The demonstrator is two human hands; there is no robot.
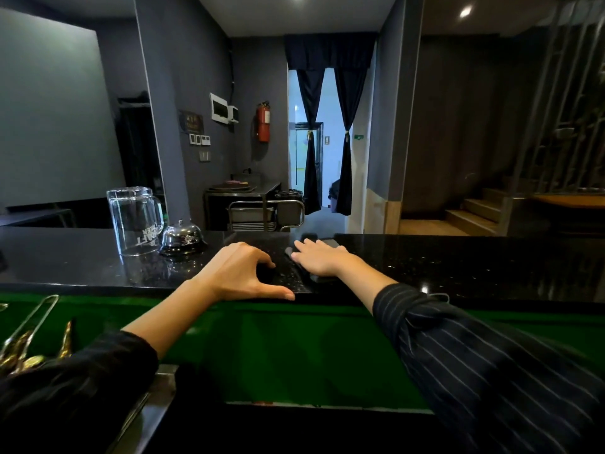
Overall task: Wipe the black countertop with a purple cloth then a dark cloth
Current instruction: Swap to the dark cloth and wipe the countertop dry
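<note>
The black speckled countertop (458,260) runs across the middle of the head view. My right hand (322,258) lies flat, fingers spread, pressing on a dark cloth (322,277) that shows under the palm and at the fingertips. My left hand (240,273) rests on the counter's near edge, thumb along the rim and fingers curved, holding nothing. No purple cloth is visible.
An upturned glass mug (136,221) and a chrome desk bell (182,239) stand on the counter left of my hands. Metal tongs and bar tools (26,339) lie at the lower left on the green surface (278,348) below the counter.
</note>
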